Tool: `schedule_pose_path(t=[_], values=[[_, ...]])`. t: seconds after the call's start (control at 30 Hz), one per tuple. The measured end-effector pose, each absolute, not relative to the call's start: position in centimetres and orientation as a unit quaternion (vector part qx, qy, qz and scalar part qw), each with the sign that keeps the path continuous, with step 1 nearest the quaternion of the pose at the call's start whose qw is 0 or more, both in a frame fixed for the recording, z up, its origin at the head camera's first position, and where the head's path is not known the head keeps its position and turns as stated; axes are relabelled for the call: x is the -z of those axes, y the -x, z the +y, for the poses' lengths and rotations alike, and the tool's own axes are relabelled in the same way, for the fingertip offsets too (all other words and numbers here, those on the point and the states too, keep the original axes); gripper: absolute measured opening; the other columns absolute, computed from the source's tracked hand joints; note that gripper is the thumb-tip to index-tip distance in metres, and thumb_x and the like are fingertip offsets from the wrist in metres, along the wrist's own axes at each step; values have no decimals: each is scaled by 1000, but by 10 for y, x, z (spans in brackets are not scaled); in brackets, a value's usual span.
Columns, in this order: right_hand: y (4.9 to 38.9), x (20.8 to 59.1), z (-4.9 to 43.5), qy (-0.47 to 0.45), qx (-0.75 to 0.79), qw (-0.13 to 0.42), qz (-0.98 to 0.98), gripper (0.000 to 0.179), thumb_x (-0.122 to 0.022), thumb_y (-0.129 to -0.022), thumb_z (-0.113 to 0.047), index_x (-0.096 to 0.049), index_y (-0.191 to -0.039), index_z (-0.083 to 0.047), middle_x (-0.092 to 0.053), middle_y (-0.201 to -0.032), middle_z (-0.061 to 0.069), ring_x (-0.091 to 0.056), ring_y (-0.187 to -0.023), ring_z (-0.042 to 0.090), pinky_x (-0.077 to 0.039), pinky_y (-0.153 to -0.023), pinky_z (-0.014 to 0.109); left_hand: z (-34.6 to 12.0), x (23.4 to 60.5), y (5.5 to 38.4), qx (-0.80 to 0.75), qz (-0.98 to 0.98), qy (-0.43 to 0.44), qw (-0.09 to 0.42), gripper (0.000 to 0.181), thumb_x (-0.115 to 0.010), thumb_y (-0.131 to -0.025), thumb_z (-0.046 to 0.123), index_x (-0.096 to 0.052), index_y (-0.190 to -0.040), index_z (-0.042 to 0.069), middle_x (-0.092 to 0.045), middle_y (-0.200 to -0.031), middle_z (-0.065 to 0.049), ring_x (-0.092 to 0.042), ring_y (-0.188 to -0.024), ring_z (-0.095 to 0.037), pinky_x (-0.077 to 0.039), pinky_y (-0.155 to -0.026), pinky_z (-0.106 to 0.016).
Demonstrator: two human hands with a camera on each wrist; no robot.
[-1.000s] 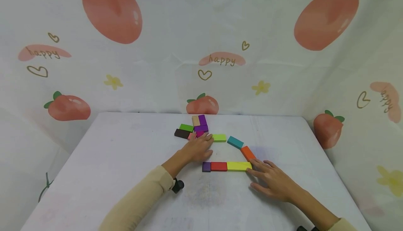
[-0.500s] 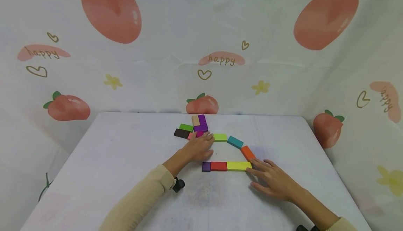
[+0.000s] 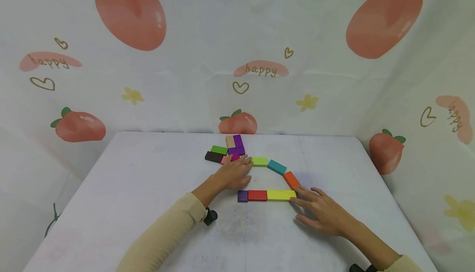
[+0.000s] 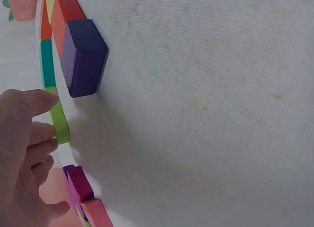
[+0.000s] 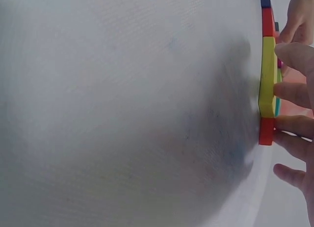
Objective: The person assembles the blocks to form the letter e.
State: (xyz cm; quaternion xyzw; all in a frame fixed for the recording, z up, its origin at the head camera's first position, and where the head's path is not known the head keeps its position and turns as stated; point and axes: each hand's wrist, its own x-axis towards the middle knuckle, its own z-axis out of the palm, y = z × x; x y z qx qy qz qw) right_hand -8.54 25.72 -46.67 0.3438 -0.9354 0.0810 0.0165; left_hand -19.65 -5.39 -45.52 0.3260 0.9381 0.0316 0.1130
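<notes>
In the head view my left hand [image 3: 231,175] reaches over the table with its fingers lightly bent, fingertips right at the left end of a lime green block [image 3: 259,162]. A magenta block [image 3: 235,157] and a pink block [image 3: 223,160] lie partly under those fingers. My right hand [image 3: 323,213] has its fingers spread; the fingertips rest by the yellow block [image 3: 281,195] and the orange block [image 3: 291,179]. Leftward from the yellow one, a red block [image 3: 257,195] and a short dark purple block [image 3: 243,196] continue the straight row. A teal block [image 3: 276,167] slants between lime and orange.
Behind my left hand lie a black block [image 3: 214,157], a green block [image 3: 219,150], two purple blocks [image 3: 236,151] and a beige block [image 3: 230,141]. All sit on a white table [image 3: 148,189], its far edge against a fruit-printed curtain [image 3: 193,57].
</notes>
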Motion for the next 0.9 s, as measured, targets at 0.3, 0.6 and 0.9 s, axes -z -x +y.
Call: schedule_pose_path(t=[0.3, 0.6, 0.9], values=[[85, 465, 258, -338, -81, 12, -938, 47, -69, -90, -46, -68, -129, -20, -58, -139, 11, -58, -122, 30, -44, -101, 59, -53, 457, 197, -23, 939, -325, 108, 62, -51, -101, 40, -38, -154, 12, -35, -159, -3, -23, -150, -22, -18, -118, -59], [86, 469, 259, -363, -99, 60, -925, 53, -74, -86, -42, -64, -134, -21, -55, -144, 10, -52, -130, 30, -44, -100, 58, -53, 458, 195, -29, 940, -321, 113, 61, -52, -101, 40, -38, -154, 13, -34, -160, -2, -22, -150, -22, -17, -118, -59], [89, 469, 256, -348, -89, 23, -933, 50, -70, -89, -44, -65, -133, -20, -52, -146, 11, -50, -133, 31, -38, -105, 61, -54, 458, 195, -33, 939, -323, 109, 61, -51, -101, 40, -38, -154, 12, -35, -160, -3, -22, -150, -22, -18, -117, -60]])
